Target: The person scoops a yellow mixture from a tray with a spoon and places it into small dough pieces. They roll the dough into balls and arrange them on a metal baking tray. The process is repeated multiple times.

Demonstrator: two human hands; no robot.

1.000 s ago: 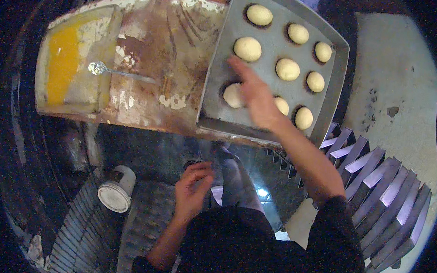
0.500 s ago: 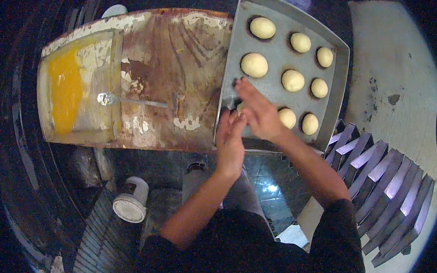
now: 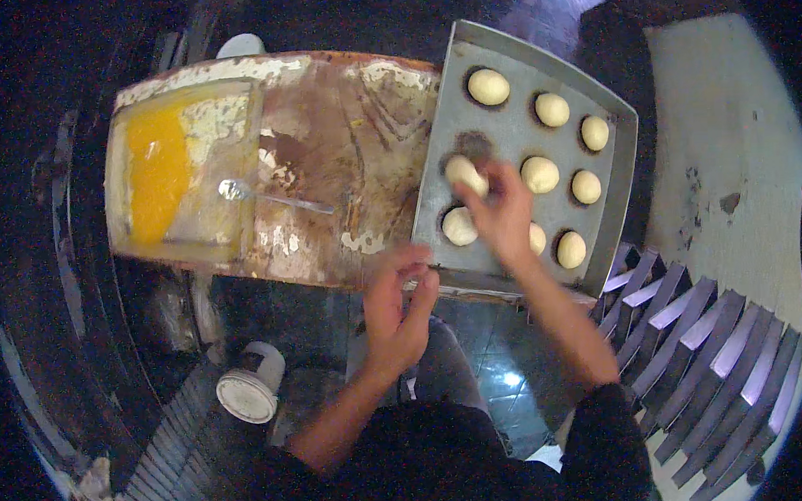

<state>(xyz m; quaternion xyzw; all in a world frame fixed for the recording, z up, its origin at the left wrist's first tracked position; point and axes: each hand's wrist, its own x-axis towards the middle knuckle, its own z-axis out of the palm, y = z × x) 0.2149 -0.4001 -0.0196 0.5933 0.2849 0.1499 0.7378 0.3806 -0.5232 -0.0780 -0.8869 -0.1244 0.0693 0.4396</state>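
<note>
Pale round dough balls (image 3: 541, 175) sit in rows on a grey metal baking tray (image 3: 509, 66). My right hand (image 3: 503, 213) reaches over the tray and grips one dough ball (image 3: 465, 175) between thumb and fingers. Just beyond it, a dark round mark shows on the bare metal. Another dough ball (image 3: 459, 225) lies near the tray's close left corner, beside my right thumb. My left hand (image 3: 398, 308) is at that corner, slightly blurred, its fingers bent and apart from the thumb, with nothing seen in it.
Left of the tray, a worn wooden table (image 3: 313, 121) bears a shallow glass dish (image 3: 248, 123) with yellow liquid. A spoon (image 3: 289, 200) rests across the dish's rim. On the floor lies a white bucket (image 3: 249, 395). Stacked metal pans (image 3: 686, 329) stand at the right.
My hands have come apart. The left drew back toward me; the right took hold of a dough ball and shifted it off its mark. A dough ball formerly under my hands now shows on the tray.
</note>
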